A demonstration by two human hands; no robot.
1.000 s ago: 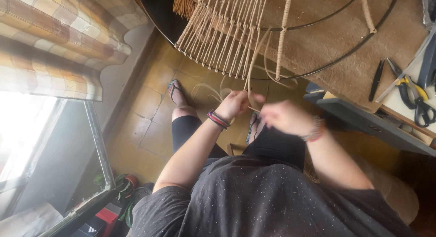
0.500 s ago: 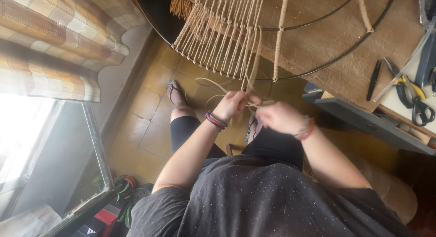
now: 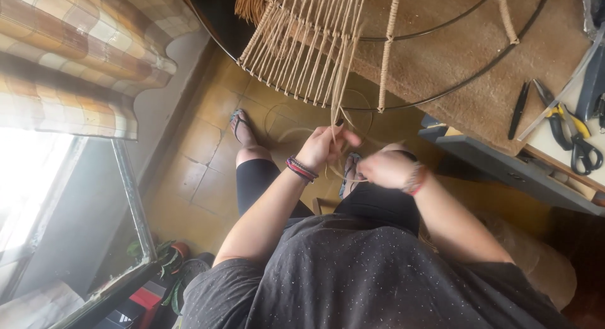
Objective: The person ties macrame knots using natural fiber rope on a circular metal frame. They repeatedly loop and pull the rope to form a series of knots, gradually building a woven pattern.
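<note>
The left hand [image 3: 328, 146] pinches the tan cord [image 3: 337, 108] that hangs straight down from the black wire ring [image 3: 441, 92] above, its long axis vertical, while the right hand [image 3: 387, 169], just beside and lower, closes on the cord's loose tail.

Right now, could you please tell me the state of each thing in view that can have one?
Left hand: closed on the beige cords, pinching them.
Right hand: closed on the cords' loose ends.
Beige cords: hanging taut from the black metal hoop, partly knotted.
Scissors: shut, lying on the side table.
Curtain: drawn aside, gathered.
</note>
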